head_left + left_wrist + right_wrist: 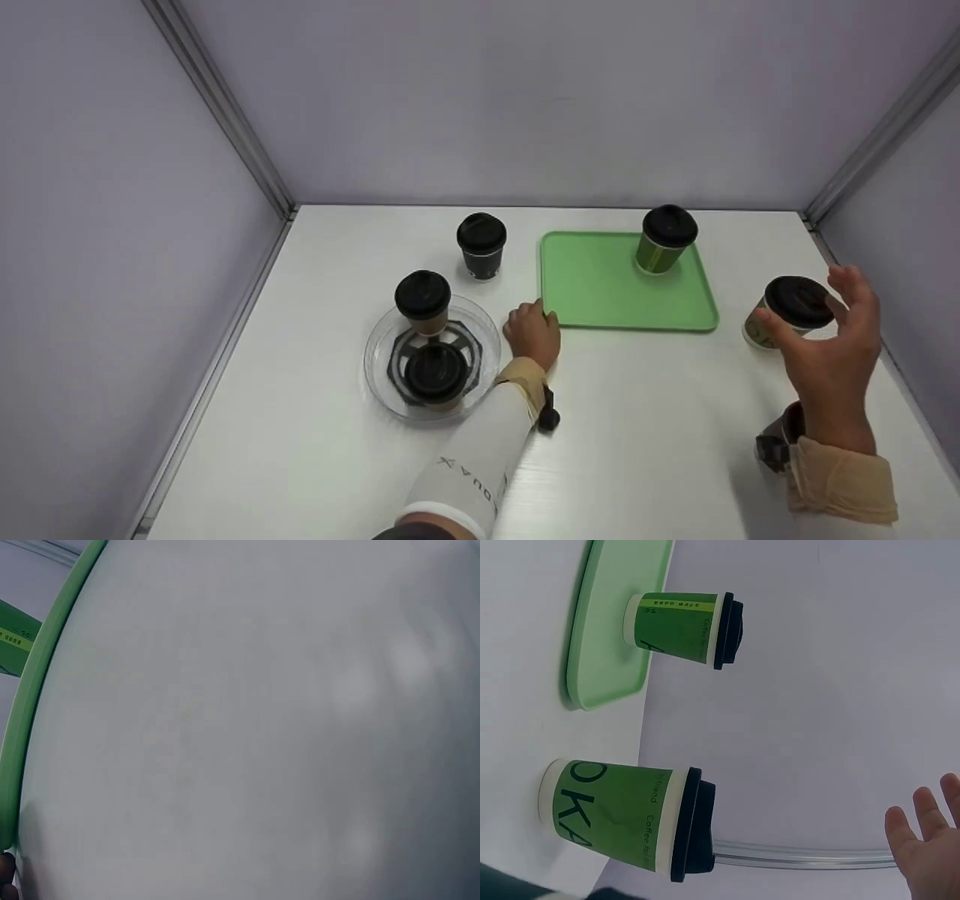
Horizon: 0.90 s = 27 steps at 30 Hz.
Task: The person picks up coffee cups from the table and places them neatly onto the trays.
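My left hand [532, 334] grips the near left corner of a green tray [600, 300], its fingertips at the rim. In the left wrist view, part of those fingers [7, 874] shows below the tray's rim [37, 682]. With thumb and fingers spread apart, my right hand [836, 360] is raised beside a green paper cup [611, 814] with a black lid [799, 300]. The right wrist view has the hand [934, 847] apart from that cup, fingers straight. Another green lidded cup [660, 251] stands upright on the tray's far right part.
Left of the tray, a clear round plate [375, 375] carries two brown cups with black lids [424, 296]. A black lidded cup [481, 251] stands behind it. Something dark and round [791, 421] is mostly hidden by my right wrist. Pale walls enclose the white table [637, 435].
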Each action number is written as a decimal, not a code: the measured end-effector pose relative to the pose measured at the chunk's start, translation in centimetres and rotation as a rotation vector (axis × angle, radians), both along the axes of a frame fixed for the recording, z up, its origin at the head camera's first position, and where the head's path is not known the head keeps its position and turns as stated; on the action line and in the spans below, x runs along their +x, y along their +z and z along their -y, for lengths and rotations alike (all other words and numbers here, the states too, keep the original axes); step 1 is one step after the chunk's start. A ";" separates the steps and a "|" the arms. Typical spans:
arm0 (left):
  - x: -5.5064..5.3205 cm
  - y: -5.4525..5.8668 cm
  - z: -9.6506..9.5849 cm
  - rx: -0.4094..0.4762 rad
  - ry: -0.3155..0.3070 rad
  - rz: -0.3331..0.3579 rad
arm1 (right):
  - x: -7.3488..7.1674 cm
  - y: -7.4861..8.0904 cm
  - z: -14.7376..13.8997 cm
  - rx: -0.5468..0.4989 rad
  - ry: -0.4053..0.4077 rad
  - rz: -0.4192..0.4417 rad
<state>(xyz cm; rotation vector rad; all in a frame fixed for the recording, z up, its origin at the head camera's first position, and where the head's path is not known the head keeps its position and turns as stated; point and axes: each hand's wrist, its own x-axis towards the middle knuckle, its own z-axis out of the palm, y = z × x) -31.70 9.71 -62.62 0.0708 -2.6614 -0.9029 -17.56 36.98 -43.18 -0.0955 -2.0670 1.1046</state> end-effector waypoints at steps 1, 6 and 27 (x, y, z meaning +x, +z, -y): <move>0.0 0.0 0.0 0.000 0.000 0.002 | 0.1 -0.3 -0.4 0.007 -0.002 -0.001; 0.0 0.2 0.0 0.005 -0.002 0.007 | 1.4 -1.3 -1.5 0.052 -0.036 0.013; 0.2 0.3 0.0 0.028 -0.003 0.036 | 7.6 -4.6 -4.5 0.011 -0.301 0.339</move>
